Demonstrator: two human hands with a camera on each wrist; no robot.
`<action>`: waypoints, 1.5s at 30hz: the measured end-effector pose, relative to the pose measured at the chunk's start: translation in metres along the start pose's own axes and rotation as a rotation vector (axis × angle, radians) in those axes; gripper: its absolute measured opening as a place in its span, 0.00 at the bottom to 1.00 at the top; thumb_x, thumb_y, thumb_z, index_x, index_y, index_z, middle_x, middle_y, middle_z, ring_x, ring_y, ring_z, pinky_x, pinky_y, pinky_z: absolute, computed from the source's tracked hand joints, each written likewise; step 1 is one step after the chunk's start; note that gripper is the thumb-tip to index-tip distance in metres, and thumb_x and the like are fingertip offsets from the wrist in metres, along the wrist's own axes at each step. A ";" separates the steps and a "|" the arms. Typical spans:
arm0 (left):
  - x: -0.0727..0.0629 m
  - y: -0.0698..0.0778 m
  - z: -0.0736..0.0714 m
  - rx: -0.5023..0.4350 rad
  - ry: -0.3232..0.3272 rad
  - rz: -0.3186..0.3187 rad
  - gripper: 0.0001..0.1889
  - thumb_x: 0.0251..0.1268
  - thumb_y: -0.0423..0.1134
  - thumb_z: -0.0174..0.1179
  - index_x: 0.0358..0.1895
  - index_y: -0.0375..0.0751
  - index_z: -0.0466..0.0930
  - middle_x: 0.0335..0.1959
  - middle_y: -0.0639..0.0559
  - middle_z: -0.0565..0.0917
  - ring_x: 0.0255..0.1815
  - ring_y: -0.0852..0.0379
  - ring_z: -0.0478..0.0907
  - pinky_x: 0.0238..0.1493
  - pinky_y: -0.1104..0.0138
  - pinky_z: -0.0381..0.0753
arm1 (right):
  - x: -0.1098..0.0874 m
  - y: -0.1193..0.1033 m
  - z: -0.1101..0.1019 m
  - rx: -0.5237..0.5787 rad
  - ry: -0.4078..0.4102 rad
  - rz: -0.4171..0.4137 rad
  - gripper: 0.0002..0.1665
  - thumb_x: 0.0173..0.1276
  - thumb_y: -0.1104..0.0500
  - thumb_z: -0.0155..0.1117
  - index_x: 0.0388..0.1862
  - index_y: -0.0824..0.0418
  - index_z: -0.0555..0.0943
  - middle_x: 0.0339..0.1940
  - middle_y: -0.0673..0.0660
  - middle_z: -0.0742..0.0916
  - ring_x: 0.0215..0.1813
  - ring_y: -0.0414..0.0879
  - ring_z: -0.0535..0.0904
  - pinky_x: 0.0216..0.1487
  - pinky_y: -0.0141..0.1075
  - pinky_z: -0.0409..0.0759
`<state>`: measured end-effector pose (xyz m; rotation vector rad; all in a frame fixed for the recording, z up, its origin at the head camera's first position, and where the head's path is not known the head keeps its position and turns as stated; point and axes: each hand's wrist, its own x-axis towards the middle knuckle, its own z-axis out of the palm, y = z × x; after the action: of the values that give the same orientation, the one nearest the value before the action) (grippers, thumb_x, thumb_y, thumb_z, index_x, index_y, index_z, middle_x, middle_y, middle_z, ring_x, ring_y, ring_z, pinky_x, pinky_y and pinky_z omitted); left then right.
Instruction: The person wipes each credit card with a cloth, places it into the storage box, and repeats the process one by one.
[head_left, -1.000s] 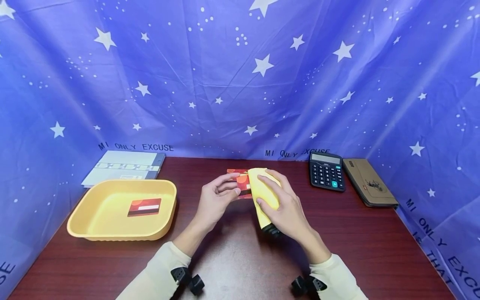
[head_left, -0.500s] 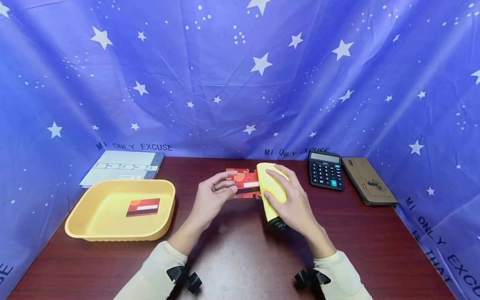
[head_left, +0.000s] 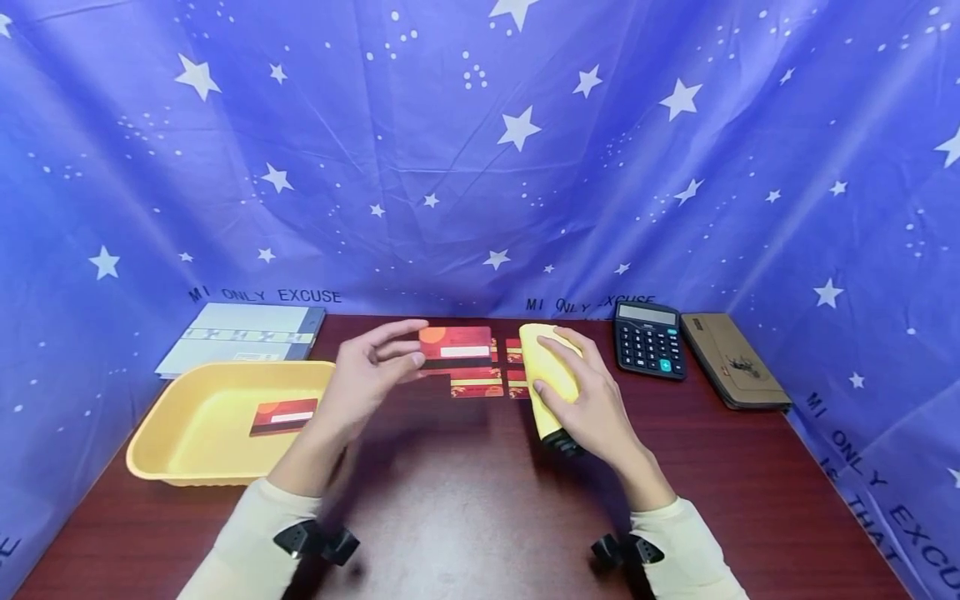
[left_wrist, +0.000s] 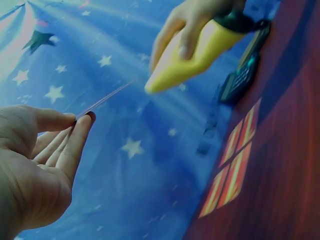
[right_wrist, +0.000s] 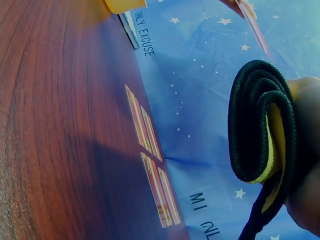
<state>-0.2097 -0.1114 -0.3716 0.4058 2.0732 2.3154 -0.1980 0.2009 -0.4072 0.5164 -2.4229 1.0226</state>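
My left hand (head_left: 365,375) pinches a red card (head_left: 456,338) between thumb and fingertips, raised above the table. The card has an orange circle, a white strip and a dark stripe, and appears nearly edge-on in the left wrist view. A folded yellow cloth (head_left: 546,367) with black edging is held by my right hand (head_left: 592,400), apart from the card. Its rolled black edge (right_wrist: 257,120) shows in the right wrist view. Beneath the hands, several red-and-gold cards (head_left: 477,388) lie in two rows on the table. Another red card (head_left: 282,417) lies inside the yellow basin (head_left: 168,417).
Behind the basin, at the back left, lies a pale notebook (head_left: 240,333). A black calculator (head_left: 649,340) and a brown wallet (head_left: 735,360) lie at the back right. A blue star-print curtain (head_left: 450,125) closes off the back and sides of the dark wooden table (head_left: 465,517).
The left hand has drawn the card leftward out of the cloth and lifted it. The right hand has moved slightly right with the cloth, leaving the cards on the table more exposed.
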 end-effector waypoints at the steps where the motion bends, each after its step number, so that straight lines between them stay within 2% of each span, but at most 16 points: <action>1: -0.001 0.004 -0.007 0.025 0.007 -0.002 0.25 0.67 0.25 0.64 0.68 0.31 0.76 0.42 0.58 0.91 0.44 0.61 0.88 0.52 0.59 0.92 | 0.000 0.000 -0.001 0.001 0.002 0.000 0.37 0.61 0.59 0.77 0.70 0.47 0.79 0.75 0.53 0.75 0.74 0.50 0.71 0.64 0.52 0.80; 8: -0.017 0.026 -0.061 0.163 0.045 -0.014 0.25 0.71 0.31 0.65 0.69 0.32 0.75 0.44 0.63 0.91 0.46 0.65 0.89 0.51 0.66 0.91 | 0.000 0.000 -0.002 0.009 -0.012 0.009 0.36 0.62 0.60 0.76 0.70 0.47 0.78 0.75 0.53 0.74 0.75 0.50 0.71 0.65 0.53 0.79; 12: -0.029 0.030 -0.092 0.230 0.049 -0.026 0.24 0.72 0.33 0.65 0.69 0.36 0.76 0.44 0.64 0.91 0.42 0.64 0.90 0.48 0.69 0.91 | 0.000 0.000 -0.002 0.004 -0.012 0.005 0.36 0.62 0.60 0.76 0.70 0.48 0.79 0.75 0.54 0.74 0.74 0.51 0.71 0.64 0.53 0.79; 15: -0.038 0.027 -0.115 0.223 0.040 -0.039 0.23 0.72 0.32 0.64 0.68 0.41 0.77 0.44 0.63 0.92 0.40 0.63 0.90 0.46 0.71 0.91 | 0.000 0.000 -0.002 0.004 -0.007 0.011 0.36 0.62 0.59 0.77 0.70 0.48 0.79 0.75 0.54 0.74 0.74 0.51 0.71 0.65 0.52 0.79; 21: -0.055 0.012 -0.156 0.099 0.032 -0.053 0.21 0.72 0.26 0.61 0.65 0.44 0.80 0.45 0.60 0.92 0.43 0.64 0.90 0.45 0.71 0.91 | 0.001 0.002 -0.003 -0.001 -0.005 0.023 0.36 0.62 0.59 0.77 0.70 0.47 0.78 0.75 0.53 0.74 0.74 0.49 0.71 0.65 0.51 0.79; 27: -0.067 -0.004 -0.190 0.099 -0.012 -0.135 0.21 0.73 0.25 0.59 0.64 0.47 0.81 0.48 0.61 0.91 0.48 0.67 0.88 0.48 0.68 0.91 | 0.000 0.003 -0.005 -0.006 -0.006 0.022 0.36 0.62 0.59 0.76 0.70 0.48 0.79 0.75 0.54 0.75 0.73 0.51 0.71 0.64 0.51 0.79; 32: -0.068 -0.017 -0.206 0.111 -0.044 -0.175 0.22 0.71 0.23 0.59 0.62 0.47 0.82 0.47 0.60 0.90 0.48 0.65 0.88 0.49 0.66 0.92 | 0.000 0.004 -0.004 -0.003 -0.012 0.030 0.36 0.63 0.59 0.76 0.70 0.47 0.78 0.75 0.54 0.74 0.73 0.51 0.71 0.63 0.51 0.79; 36: -0.063 -0.027 -0.210 0.155 -0.059 -0.189 0.21 0.71 0.23 0.59 0.61 0.46 0.82 0.46 0.61 0.91 0.44 0.62 0.89 0.48 0.67 0.92 | 0.000 0.006 -0.004 -0.003 -0.007 0.028 0.36 0.62 0.60 0.76 0.70 0.48 0.79 0.75 0.55 0.74 0.74 0.51 0.71 0.64 0.53 0.79; 39: -0.059 -0.031 -0.210 0.277 -0.044 -0.205 0.19 0.72 0.26 0.61 0.63 0.43 0.81 0.44 0.64 0.90 0.42 0.60 0.90 0.46 0.68 0.92 | 0.000 0.006 -0.004 0.002 -0.002 0.027 0.36 0.62 0.60 0.76 0.70 0.48 0.79 0.75 0.55 0.74 0.74 0.51 0.71 0.63 0.52 0.79; 43: -0.053 -0.033 -0.206 0.454 -0.008 -0.249 0.23 0.71 0.32 0.65 0.67 0.31 0.75 0.40 0.65 0.90 0.39 0.60 0.90 0.44 0.67 0.93 | 0.000 0.006 -0.004 0.004 0.009 0.027 0.36 0.62 0.60 0.76 0.70 0.47 0.79 0.75 0.54 0.75 0.73 0.51 0.72 0.61 0.49 0.78; 45: -0.051 -0.034 -0.204 0.524 0.002 -0.268 0.26 0.71 0.34 0.65 0.68 0.26 0.72 0.39 0.63 0.90 0.39 0.61 0.89 0.44 0.68 0.92 | 0.000 0.006 -0.004 0.007 0.012 0.028 0.36 0.62 0.60 0.76 0.70 0.47 0.79 0.75 0.54 0.75 0.73 0.51 0.72 0.60 0.49 0.78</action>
<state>-0.2060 -0.3151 -0.4331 0.1100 2.5349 1.6149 -0.1996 0.2077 -0.4083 0.4794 -2.4235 1.0424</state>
